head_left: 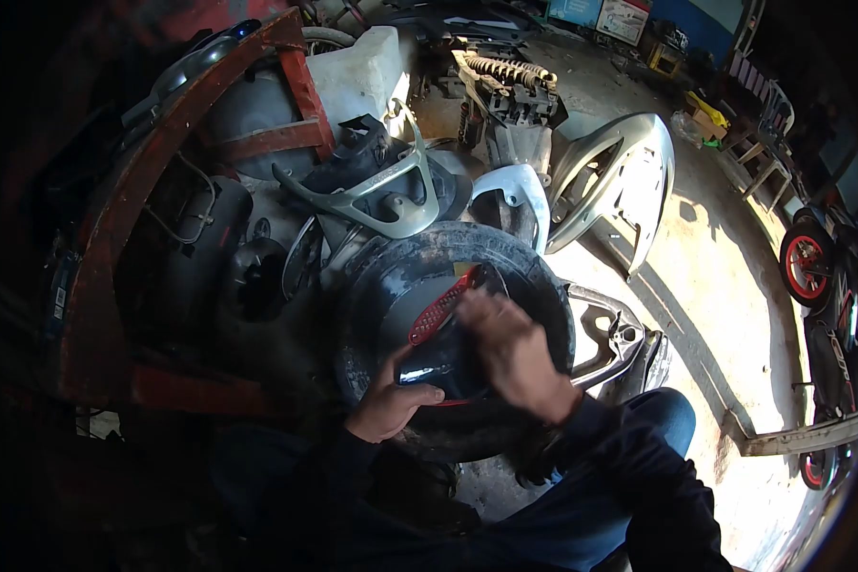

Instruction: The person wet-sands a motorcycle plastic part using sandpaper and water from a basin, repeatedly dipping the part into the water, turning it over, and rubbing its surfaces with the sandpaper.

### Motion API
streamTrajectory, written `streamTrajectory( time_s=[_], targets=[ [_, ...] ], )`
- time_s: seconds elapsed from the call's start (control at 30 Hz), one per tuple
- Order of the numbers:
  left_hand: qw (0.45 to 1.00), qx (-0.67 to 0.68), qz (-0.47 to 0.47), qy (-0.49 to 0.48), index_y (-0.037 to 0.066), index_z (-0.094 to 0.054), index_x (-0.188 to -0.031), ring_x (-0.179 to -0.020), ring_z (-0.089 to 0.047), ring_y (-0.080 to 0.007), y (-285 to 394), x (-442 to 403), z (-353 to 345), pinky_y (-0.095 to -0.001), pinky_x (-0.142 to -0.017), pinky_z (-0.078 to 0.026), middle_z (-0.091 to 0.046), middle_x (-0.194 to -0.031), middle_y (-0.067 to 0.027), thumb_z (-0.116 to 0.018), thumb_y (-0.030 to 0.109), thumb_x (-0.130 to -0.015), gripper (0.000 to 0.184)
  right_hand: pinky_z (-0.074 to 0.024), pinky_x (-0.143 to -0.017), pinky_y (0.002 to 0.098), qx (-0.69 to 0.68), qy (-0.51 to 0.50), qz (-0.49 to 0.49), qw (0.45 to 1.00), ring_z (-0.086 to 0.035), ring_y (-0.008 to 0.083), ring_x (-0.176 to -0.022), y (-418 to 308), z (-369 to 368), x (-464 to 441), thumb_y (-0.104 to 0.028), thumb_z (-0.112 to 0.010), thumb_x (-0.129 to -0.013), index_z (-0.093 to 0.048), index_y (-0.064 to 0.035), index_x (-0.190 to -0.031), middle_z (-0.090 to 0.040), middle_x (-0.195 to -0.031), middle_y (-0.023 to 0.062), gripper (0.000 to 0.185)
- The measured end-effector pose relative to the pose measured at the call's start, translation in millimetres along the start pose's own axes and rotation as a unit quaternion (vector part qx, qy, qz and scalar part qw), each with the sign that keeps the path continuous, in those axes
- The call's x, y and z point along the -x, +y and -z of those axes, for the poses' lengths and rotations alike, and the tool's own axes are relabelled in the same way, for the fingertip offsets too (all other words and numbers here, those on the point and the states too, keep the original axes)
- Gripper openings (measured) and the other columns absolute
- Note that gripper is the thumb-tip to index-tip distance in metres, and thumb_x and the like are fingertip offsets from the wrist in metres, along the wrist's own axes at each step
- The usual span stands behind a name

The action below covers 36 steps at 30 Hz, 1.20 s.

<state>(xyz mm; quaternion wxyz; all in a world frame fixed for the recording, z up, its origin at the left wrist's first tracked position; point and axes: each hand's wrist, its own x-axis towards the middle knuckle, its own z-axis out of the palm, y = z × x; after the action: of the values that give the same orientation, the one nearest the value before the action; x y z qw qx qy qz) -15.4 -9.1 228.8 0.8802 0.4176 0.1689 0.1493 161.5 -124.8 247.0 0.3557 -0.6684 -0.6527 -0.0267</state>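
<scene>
My left hand (396,398) is closed on the lower left edge of a glossy dark panel (439,374), its thumb lying over the surface. A red perforated strip (439,313) runs slantwise along the panel; whether it is a part of the panel I cannot tell. My right hand (515,348) is curled at the strip's upper end, its fingers bent and smeared by motion. What those fingers hold, if anything, is hidden. Both hands are above a large black tyre (362,276) lying flat in front of my knees.
Grey-green fairing pieces (415,205) lie beyond the tyre, with a larger curved one (653,157) to the right. A red metal frame (114,229) rises on the left. A spring shock absorber (510,71) lies farther back. Motorcycles with a red-rimmed wheel (806,265) stand at the right.
</scene>
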Motion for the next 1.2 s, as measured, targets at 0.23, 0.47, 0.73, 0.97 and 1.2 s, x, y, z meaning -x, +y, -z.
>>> streamTrajectory(
  time_s=[0.23, 0.47, 0.73, 0.97, 1.2],
  targets=[
    [0.999, 0.015, 0.02, 0.044, 0.001, -0.047, -0.14, -0.111, -0.064, -0.0222, -7.8, -2.5, -2.1, -0.0365, -0.095, -0.054, -0.061, -0.126, -0.0135, -0.059, -0.016, -0.074, 0.069, -0.0381, -0.113, 0.0465, -0.076, -0.016, -0.08, 0.994, -0.053, 0.0319, -0.132, 23.2, 2.2, -7.3, 0.0, -0.057, -0.08, -0.064, -0.0056, -0.127, -0.06, -0.135, 0.0182, 0.048],
    [0.999, 0.018, 0.005, 0.034, 0.001, -0.048, -0.139, -0.111, -0.063, -0.0207, -14.7, -4.8, -0.6, -0.0367, -0.091, -0.055, -0.062, -0.121, -0.0106, -0.06, -0.015, -0.075, 0.068, -0.0347, -0.116, 0.0448, -0.117, -0.01, -0.189, 0.975, -0.05, 0.0346, -0.135, 45.0, -4.0, -11.7, -0.002, -0.056, -0.084, -0.061, -0.0036, -0.131, -0.054, -0.14, 0.0221, 0.047],
    [1.0, 0.01, 0.01, 0.017, 0.003, -0.048, -0.141, -0.11, -0.062, -0.0178, -12.3, -10.3, 1.0, -0.0336, -0.09, -0.054, -0.061, -0.124, -0.01, -0.06, -0.015, -0.076, 0.068, -0.0362, -0.115, 0.0412, -0.019, 0.044, -0.094, 0.994, -0.052, 0.0351, -0.132, 34.4, -9.4, -12.7, -0.002, -0.055, -0.083, -0.062, -0.005, -0.13, -0.055, -0.139, 0.0226, 0.048],
    [0.999, 0.037, -0.03, 0.01, 0.005, -0.047, -0.142, -0.115, -0.059, -0.0158, -14.9, -11.1, -5.7, -0.0316, -0.098, -0.049, -0.058, -0.129, -0.0068, -0.06, -0.015, -0.078, 0.069, -0.0337, -0.116, 0.0399, -0.137, 0.044, -0.178, 0.973, -0.046, 0.033, -0.139, 46.2, -5.4, -18.9, 0.003, -0.052, -0.088, -0.061, 0.0009, -0.131, -0.056, -0.14, 0.0206, 0.044],
    [0.998, 0.034, -0.057, -0.004, 0.005, -0.044, -0.143, -0.12, -0.055, -0.0147, -18.2, -11.4, -7.3, -0.0309, -0.1, -0.048, -0.056, -0.131, -0.0062, -0.068, -0.007, -0.085, 0.064, -0.0464, -0.1, 0.0279, -0.43, 0.128, -0.391, 0.803, -0.063, 0.0148, -0.11, 67.8, 1.1, -23.0, 0.002, -0.054, -0.097, -0.06, 0.0044, -0.132, -0.068, -0.12, 0.0119, 0.035]
  ],
)
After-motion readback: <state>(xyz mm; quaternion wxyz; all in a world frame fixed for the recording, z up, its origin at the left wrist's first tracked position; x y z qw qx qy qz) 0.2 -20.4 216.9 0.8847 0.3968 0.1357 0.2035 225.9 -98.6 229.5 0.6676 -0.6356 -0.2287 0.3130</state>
